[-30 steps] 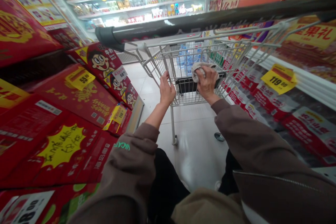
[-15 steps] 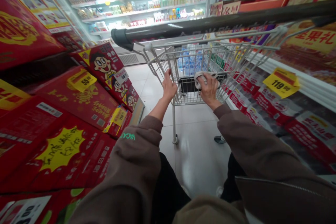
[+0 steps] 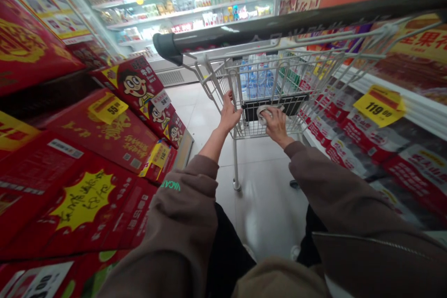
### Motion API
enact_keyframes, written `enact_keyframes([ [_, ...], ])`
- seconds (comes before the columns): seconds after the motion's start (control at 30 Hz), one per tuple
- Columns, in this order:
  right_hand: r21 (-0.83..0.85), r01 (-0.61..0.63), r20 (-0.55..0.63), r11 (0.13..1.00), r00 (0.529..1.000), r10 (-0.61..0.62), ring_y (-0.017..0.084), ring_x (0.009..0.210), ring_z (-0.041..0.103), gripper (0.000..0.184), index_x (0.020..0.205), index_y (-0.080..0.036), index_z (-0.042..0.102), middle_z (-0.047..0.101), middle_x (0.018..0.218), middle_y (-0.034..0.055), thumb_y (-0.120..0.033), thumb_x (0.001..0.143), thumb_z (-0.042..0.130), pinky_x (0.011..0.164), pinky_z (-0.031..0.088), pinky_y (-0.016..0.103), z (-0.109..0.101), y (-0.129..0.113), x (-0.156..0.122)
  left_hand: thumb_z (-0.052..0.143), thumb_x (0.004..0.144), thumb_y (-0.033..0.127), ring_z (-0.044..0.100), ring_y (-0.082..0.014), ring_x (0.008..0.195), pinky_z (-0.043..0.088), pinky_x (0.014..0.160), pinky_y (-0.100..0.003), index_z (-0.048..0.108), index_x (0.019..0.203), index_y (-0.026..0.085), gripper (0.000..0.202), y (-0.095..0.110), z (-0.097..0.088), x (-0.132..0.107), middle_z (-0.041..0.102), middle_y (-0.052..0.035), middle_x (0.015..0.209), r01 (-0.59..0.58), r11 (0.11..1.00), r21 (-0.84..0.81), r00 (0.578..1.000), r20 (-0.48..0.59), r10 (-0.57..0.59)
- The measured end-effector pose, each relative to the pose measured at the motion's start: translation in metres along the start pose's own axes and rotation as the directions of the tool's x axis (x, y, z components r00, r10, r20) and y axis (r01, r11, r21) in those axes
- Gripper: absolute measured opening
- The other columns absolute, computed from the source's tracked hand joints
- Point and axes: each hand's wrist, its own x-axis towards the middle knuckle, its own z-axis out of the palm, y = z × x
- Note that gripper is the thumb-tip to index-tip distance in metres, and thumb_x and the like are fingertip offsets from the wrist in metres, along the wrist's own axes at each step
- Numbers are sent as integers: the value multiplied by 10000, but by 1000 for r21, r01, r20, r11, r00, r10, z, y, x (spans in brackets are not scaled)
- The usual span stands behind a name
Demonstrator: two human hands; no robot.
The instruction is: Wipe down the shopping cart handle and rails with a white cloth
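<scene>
The grey wire shopping cart [image 3: 256, 132] stands in front of me, its dark handle bar [image 3: 223, 37] running across above my hands. My left hand [image 3: 230, 114] is at the cart's near left corner, fingers along the side wires and thumb towards the rear mesh. It seems to grip the frame, though the fingertips are partly hidden. In my right hand [image 3: 277, 125] is a crumpled whitish cloth [image 3: 262, 115], held against the rear mesh by the black panel [image 3: 249, 111]. Packs of blue-tinted water bottles [image 3: 258, 83] show through the wires.
Red gift boxes [image 3: 104, 135] with yellow price tags are stacked close on the left. On the right, a shelf holds red-and-white packs [image 3: 345, 149] under a yellow price tag [image 3: 379, 107]. A lit refrigerated display [image 3: 181, 4] stands behind the cart.
My right hand and the cloth have shifted left and slightly down across the black panel. My left hand stays at the cart corner, its thumb now further out. The view has moved slightly.
</scene>
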Motion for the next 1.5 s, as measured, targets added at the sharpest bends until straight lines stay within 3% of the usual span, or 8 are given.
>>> enact_keyframes([
  [0.17,-6,-9,-271,1000,962,7,317,1390,454,477,1376,-291,655,575,1437,118,-173,1014,367,1136,353,557,-18,-10,39,529,941,196,604,-285,1271,460,1160,-540,408,1441,237,516,29,3,-18,536,-161,1467,-65,983,172,988,-126,87],
  [0.27,-25,-30,-345,999,938,20,328,1450,418,478,1447,-309,595,535,1511,105,-229,1049,343,1164,330,614,-18,-20,50,501,941,158,508,-309,1407,385,1226,-557,483,1428,223,492,47,0,-20,532,-160,1466,-87,956,281,957,-243,159],
  [0.43,-31,-64,-253,998,966,54,333,1437,436,436,1372,-303,655,558,1516,106,-236,1052,367,1132,351,609,5,-24,19,512,958,218,220,-362,1597,235,1288,-648,512,1479,267,524,56,-1,-18,387,-131,1632,-122,937,328,953,-224,202],
  [0.6,7,-52,-133,999,990,53,304,1338,499,456,1322,-283,695,613,1452,128,-131,998,412,1048,398,507,18,-16,-19,448,890,62,489,-318,1406,425,1194,-576,499,1501,229,636,33,4,-34,529,-153,1477,-147,920,364,989,23,149],
  [0.73,47,-22,-92,999,995,27,293,1309,512,507,1314,-272,696,623,1431,135,-52,924,459,1025,403,473,10,-15,-28,472,797,-25,535,-307,1303,457,1175,-551,598,1379,156,622,21,4,-53,570,-156,1287,-178,889,423,984,96,151],
  [1.03,48,35,-232,998,972,-23,276,1503,383,512,1439,-328,614,552,1560,64,-162,1033,350,1166,332,531,5,-52,21,508,978,189,292,-306,1549,349,1271,-556,279,1583,319,660,38,-7,-23,294,-135,1592,-243,938,246,918,-253,304],
  [1.27,72,-4,-86,997,996,10,290,1422,448,478,1372,-272,674,579,1534,116,-152,1039,353,1071,382,488,28,-63,-2,477,1028,283,339,-308,1527,426,1216,-530,246,1618,335,635,46,-9,-23,249,-155,1608,-219,935,278,932,-224,285],
  [1.5,97,23,-25,995,999,-21,280,1372,483,511,1390,-269,655,598,1493,128,-91,995,382,1035,398,452,16,-61,-33,381,1069,370,300,-302,1566,373,1242,-552,207,1648,321,607,50,-10,-50,148,-161,1703,-289,903,319,929,-133,344],
])
